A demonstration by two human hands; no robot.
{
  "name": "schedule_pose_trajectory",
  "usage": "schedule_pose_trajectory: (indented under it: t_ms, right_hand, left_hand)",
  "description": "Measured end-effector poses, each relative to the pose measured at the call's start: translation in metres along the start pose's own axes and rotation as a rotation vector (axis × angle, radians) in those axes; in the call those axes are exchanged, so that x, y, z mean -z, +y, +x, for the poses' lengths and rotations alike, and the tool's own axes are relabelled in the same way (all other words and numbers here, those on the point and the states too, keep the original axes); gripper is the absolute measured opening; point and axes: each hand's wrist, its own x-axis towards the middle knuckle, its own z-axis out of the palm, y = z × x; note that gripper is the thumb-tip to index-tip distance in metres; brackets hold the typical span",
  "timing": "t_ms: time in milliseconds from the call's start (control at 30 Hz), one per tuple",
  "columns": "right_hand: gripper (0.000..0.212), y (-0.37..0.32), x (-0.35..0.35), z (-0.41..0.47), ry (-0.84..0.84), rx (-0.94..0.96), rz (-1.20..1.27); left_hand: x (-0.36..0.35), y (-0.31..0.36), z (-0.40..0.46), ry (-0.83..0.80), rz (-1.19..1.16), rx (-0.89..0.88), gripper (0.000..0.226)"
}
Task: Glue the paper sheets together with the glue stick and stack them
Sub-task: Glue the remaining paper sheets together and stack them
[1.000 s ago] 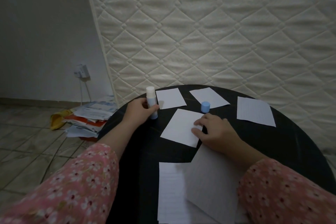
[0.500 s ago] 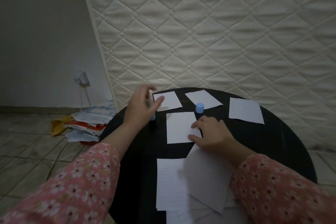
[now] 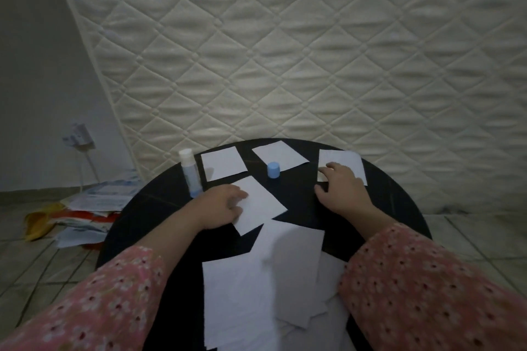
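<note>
Paper sheets lay scattered over your round black table [image 3: 399, 202], and both of your hands were down among them. Your left hand [image 3: 219, 206] rested on the left side of the middle sheet [image 3: 259, 202], fingers bent over the paper; I could not tell whether they pinched its edge or only pressed it flat. Your right hand [image 3: 340, 188] reached to the far right sheet [image 3: 346, 161], fingertips curled onto its near left corner; whether they had actually caught the paper was not clear either.

You had the glue stick [image 3: 189, 172] standing upright and uncapped near the table's left edge, just beyond your left hand and apart from it. Its blue cap [image 3: 273, 169] stood by itself between your hands, touching the near edge of the far middle sheet [image 3: 281, 157]. Another small sheet [image 3: 224, 162] lay just right of the glue stick. Closest to you, larger sheets [image 3: 256, 288] overlapped in a loose pile between your pink floral sleeves [image 3: 427, 288].

Behind the table a quilted mattress [image 3: 285, 51] leaned upright, and loose papers [image 3: 88, 214] sat heaped on the tiled floor at left.
</note>
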Motion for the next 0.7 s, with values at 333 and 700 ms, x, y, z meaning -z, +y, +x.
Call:
schedule_pose_trajectory:
  t_ms: [333, 700]
  right_hand:
    - [0.054, 0.001, -0.006, 0.007, -0.015, -0.114, -0.127]
    - [0.032, -0.005, 0.008, -0.007, -0.062, -0.144, -0.128]
  left_hand:
    - [0.001, 0.019, 0.008, 0.076, 0.081, 0.158, 0.061]
    - [-0.008, 0.025, -0.001, 0.069, 0.173, 0.215, 0.063]
